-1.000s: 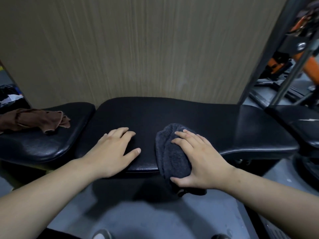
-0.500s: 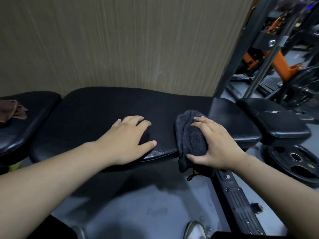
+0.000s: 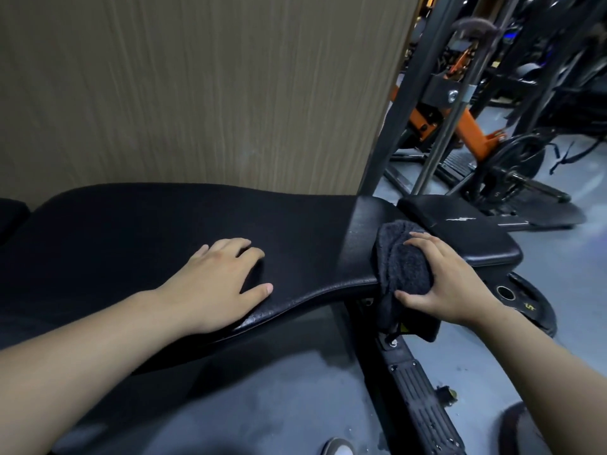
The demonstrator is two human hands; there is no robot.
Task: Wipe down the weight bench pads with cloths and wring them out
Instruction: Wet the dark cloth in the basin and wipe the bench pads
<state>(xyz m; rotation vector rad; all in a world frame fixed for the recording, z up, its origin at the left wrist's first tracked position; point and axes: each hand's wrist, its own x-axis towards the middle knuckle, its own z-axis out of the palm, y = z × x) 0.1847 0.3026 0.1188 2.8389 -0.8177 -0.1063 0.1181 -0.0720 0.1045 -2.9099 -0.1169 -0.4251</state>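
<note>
A long black bench pad (image 3: 138,231) runs across the view in front of a wood-grain wall. My left hand (image 3: 216,284) lies flat on the pad's front edge with its fingers spread and nothing in it. My right hand (image 3: 450,284) presses a dark grey cloth (image 3: 400,267) against the pad's right end, fingers over the top, thumb below. The cloth hangs down over the end of the pad. A second, shorter black pad (image 3: 466,231) sits just right of the cloth.
A black bench frame rail (image 3: 417,395) runs along the grey floor below my right hand. A weight plate (image 3: 525,307) lies on the floor at right. Orange and black gym machines (image 3: 466,126) stand behind it. A shoe tip (image 3: 338,448) shows at the bottom.
My right hand has slid the grey cloth rightwards along the pad to its right end. My left hand has shifted right too. The brown cloth at far left has left the view.
</note>
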